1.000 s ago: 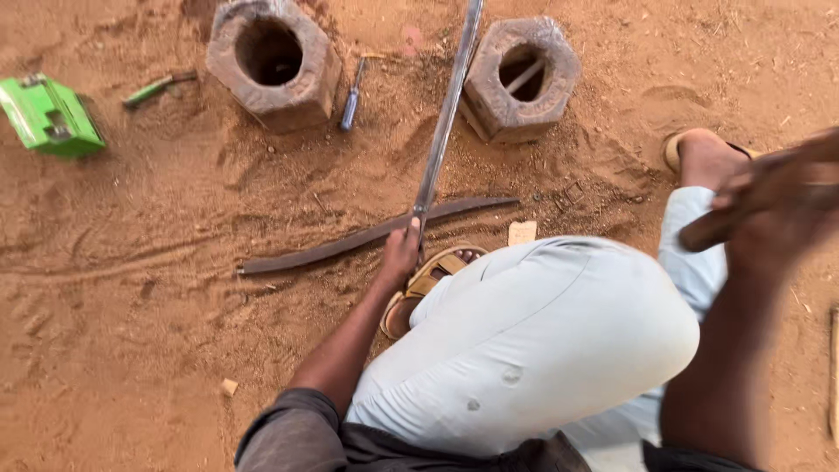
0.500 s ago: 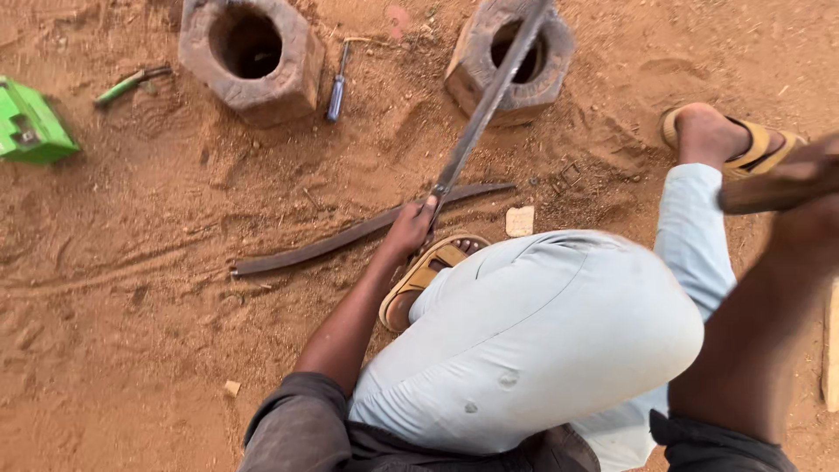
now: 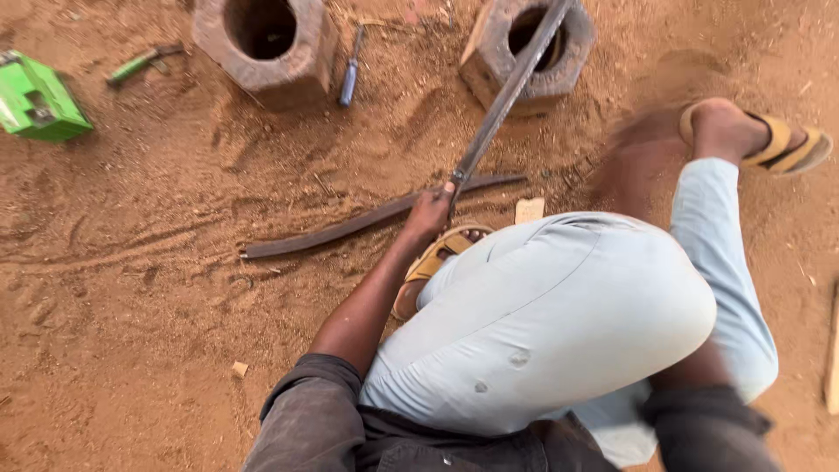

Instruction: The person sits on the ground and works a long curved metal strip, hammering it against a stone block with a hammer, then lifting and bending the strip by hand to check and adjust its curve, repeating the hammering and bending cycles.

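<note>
Open sand (image 3: 131, 288) fills lower left and centre left of frame: free passage there. Curved bar (image 3: 367, 223) lies across mid-frame, blocks a low sweep. Long rod (image 3: 502, 100) slants from left hand (image 3: 430, 214) up into right block (image 3: 529, 52), cutting upper centre. Left block (image 3: 262, 39), screwdriver (image 3: 351, 74) just beside it, green box (image 3: 35, 100) crowd the upper left. Knee (image 3: 568, 315) fills lower right. Right hand blurred, position unclear.
</note>
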`<action>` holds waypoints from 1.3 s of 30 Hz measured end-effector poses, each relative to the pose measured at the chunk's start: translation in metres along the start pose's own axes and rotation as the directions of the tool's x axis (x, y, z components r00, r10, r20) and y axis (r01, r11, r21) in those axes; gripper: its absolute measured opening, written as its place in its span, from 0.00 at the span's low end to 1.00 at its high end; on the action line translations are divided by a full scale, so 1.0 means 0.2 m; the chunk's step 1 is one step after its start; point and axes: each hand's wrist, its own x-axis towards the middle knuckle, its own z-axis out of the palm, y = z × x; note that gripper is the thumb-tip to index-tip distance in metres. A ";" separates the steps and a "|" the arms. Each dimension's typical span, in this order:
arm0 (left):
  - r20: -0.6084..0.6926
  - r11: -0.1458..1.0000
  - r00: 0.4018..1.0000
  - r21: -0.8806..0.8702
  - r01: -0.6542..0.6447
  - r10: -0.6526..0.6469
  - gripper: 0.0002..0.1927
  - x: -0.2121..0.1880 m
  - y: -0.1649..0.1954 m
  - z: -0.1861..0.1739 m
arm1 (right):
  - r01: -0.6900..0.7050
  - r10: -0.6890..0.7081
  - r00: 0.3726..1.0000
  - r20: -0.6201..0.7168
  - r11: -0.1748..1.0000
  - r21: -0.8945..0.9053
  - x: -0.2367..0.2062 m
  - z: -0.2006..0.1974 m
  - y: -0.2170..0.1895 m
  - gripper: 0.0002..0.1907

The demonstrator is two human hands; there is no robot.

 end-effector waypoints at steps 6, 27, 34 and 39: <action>-0.094 0.982 0.990 -0.150 -0.117 0.104 0.29 0.05 0.00 -0.06 | -0.135 0.070 0.959 0.276 0.966 0.222 -0.26 -0.09 0.15 0.25; -0.156 0.736 0.905 0.644 -0.212 0.397 0.19 -0.18 0.23 0.16 | -0.217 0.183 0.878 -0.443 0.976 -0.027 0.61 -0.23 0.66 0.12; -0.119 0.640 0.751 0.618 -0.456 0.649 0.18 -0.11 0.24 0.17 | 0.157 -0.159 0.987 -0.011 0.982 -0.108 0.23 0.19 0.19 0.07; -0.204 0.451 0.492 0.765 -0.459 0.846 0.37 -0.27 0.28 -0.25 | 0.528 -0.458 0.673 0.580 0.848 0.057 0.11 0.56 0.20 0.04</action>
